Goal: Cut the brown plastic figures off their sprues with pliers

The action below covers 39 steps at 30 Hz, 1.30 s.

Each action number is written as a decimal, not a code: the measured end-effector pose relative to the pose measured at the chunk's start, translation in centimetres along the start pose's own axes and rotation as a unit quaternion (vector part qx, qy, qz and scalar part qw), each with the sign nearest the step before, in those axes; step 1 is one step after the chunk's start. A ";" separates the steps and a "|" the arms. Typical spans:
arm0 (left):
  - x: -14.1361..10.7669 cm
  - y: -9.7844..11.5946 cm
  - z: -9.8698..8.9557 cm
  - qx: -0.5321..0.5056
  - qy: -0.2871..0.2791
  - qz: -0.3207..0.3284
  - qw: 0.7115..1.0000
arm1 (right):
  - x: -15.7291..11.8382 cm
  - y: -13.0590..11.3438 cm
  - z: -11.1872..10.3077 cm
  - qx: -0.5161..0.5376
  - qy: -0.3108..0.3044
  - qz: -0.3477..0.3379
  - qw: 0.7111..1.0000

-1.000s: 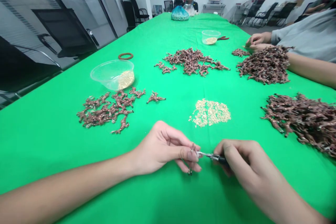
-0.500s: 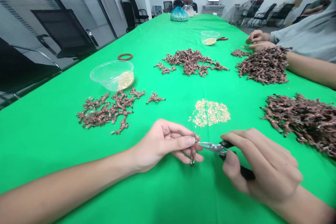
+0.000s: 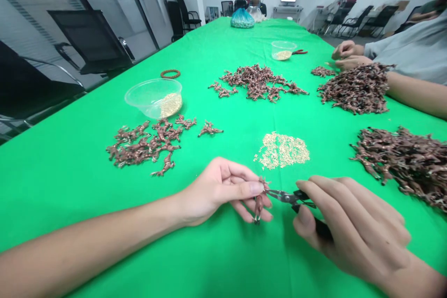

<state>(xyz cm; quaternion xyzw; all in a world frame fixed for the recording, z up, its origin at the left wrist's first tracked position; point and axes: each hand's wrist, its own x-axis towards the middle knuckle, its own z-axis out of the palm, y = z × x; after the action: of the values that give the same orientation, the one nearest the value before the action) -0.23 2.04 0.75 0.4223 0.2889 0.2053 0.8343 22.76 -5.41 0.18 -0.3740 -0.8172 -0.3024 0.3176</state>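
Between thumb and fingers, my left hand point(image 3: 226, 188) pinches a small brown reindeer figurine point(image 3: 258, 207), its legs hanging down. My right hand point(image 3: 352, 223) is wrapped round black-handled pliers point(image 3: 284, 196). The plier tips meet the figurine close to my left thumb; whether they grip a ring there is too small to tell. Beyond my hands lies a scatter of tiny gold rings point(image 3: 284, 150). A loose group of brown figurines point(image 3: 145, 144) is to the left, and a larger heap point(image 3: 401, 160) to the right.
A clear bowl point(image 3: 153, 98) with gold bits stands at the left, near a brown ring point(image 3: 170, 74). More figurines point(image 3: 258, 81) lie mid-table. At the right are a co-worker's hands point(image 3: 351, 56) by another heap point(image 3: 354, 88). Farther back sit a small tub point(image 3: 283, 50) and a blue bag point(image 3: 242, 18).
The view has shifted slightly, so the table things sit a little farther right. The pliers have turned a little in my right hand, tips still at the figurine. My left hand keeps its pinch.
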 end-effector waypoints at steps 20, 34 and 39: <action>0.2 -0.3 -0.1 0.047 -0.017 0.016 0.999 | 0.0 -1.1 0.4 0.098 -0.012 0.113 0.989; -0.1 -0.6 0.0 0.053 -0.047 0.013 0.997 | 0.8 -0.8 -0.8 0.437 -0.343 0.509 0.657; 0.1 -0.4 -0.2 0.033 -0.026 0.025 0.999 | 0.7 -0.5 -0.8 0.349 -0.213 0.407 0.817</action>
<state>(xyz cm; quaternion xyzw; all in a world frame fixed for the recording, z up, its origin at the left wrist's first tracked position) -0.27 1.97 0.27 0.4622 0.2634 0.2054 0.8214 22.21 -5.99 1.05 -0.5916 -0.6885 0.2466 0.3393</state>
